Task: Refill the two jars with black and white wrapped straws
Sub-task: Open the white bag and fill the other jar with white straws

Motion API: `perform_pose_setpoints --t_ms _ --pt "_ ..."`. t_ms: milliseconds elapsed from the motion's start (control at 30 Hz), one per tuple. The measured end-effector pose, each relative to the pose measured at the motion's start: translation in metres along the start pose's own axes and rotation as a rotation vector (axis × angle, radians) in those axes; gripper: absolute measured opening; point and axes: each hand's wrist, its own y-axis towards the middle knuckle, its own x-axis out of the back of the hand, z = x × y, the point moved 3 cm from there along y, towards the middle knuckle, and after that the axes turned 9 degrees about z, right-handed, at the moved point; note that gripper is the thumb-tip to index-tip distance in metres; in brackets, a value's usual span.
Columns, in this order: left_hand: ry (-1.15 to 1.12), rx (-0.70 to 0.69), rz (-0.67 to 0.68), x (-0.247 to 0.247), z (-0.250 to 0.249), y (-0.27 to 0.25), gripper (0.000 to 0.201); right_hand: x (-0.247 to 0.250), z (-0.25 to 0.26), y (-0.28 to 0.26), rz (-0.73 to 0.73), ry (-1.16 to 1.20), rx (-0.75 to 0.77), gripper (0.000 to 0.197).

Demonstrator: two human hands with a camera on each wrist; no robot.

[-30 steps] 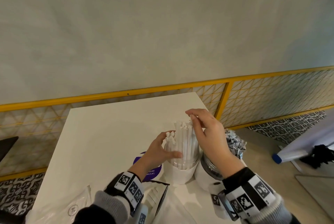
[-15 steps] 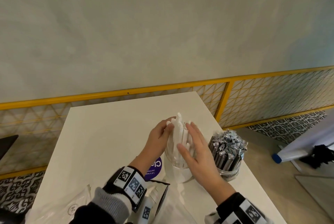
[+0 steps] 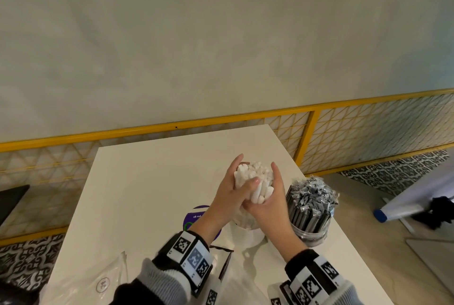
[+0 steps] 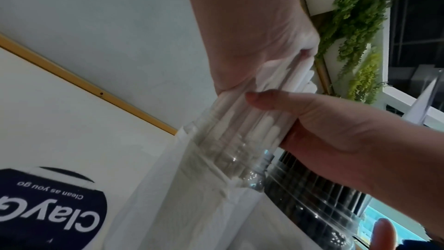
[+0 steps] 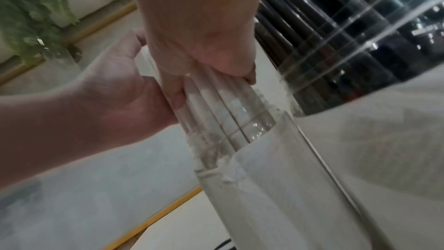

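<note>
In the lower middle of the head view, the left hand [image 3: 229, 191] and the right hand [image 3: 267, 202] both curl around the bundle of white paper-wrapped straws [image 3: 253, 179], which stands in the clear plastic jar [image 4: 230, 161]. To the right of it stands the second clear jar of black wrapped straws [image 3: 310, 206]. The white straws are probably light and thin, their wrappers easy to crush and slippery, so the bundle is best squeezed gently around its middle.

White straws bunched in one jar, black ones packed in the other.
White wrapped straws [image 3: 255, 181] stand tilted in a clear jar [image 3: 245, 221]; at its 3 o'clock, black wrapped straws [image 3: 309, 204] fill a second clear jar [image 3: 312, 233].
</note>
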Motion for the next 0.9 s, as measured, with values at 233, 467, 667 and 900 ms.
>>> perform_pose_setpoints --t_ms 233,467,667,900 --pt "0.001 -0.117 -0.116 0.007 -0.007 -0.002 0.064 0.006 0.019 -0.012 0.044 -0.159 0.201 0.111" --pt "0.070 0.030 0.015 0.005 0.014 -0.003 0.039 -0.002 0.011 -0.001 0.112 -0.578 0.343 0.050" --pt "0.322 -0.039 -0.181 0.042 0.013 -0.029 0.027 -0.003 0.023 -0.009 0.041 -0.695 0.491 0.043" --pt "0.863 0.235 -0.018 0.096 0.082 -0.100 0.026 -0.062 -0.018 -0.074 0.749 -0.585 0.565 0.023"
